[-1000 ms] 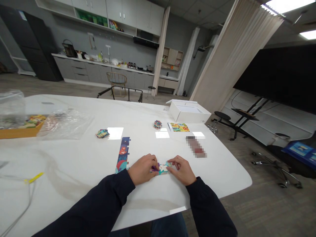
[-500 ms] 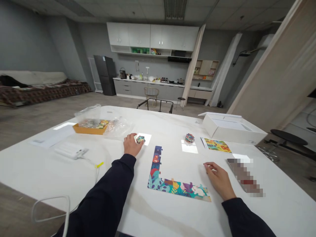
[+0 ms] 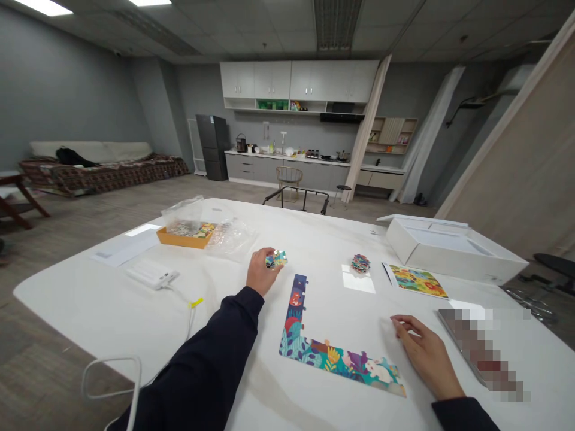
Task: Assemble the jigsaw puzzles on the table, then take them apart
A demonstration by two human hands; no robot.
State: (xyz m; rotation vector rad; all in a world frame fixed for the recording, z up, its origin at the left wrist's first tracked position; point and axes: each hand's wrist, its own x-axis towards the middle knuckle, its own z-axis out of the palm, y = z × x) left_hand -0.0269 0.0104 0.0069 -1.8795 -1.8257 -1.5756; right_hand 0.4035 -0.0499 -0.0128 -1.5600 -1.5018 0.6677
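Jigsaw pieces [image 3: 276,258] pinched in left hand [image 3: 263,272], right hand [image 3: 426,356] open beside L-shaped strip [image 3: 332,359]; slip risk from loose pinch.

**Left hand** [image 3: 263,272]: one, bare, reaching forward and toward the centre of view, back of hand uppermost, fingers curled and closed together at the tips.

**Left forearm** [image 3: 211,347]: extended, entering from the lower edge, covered by a long dark navy sleeve reaching to the wrist.

**Right hand** [image 3: 424,357]: one, bare, palm down, fingers loosely spread and gently curved, low over the worktop; contact not determinable.

**Right sleeve** [image 3: 462,416]: dark navy, partial, cut off by the lower edge at the wrist.
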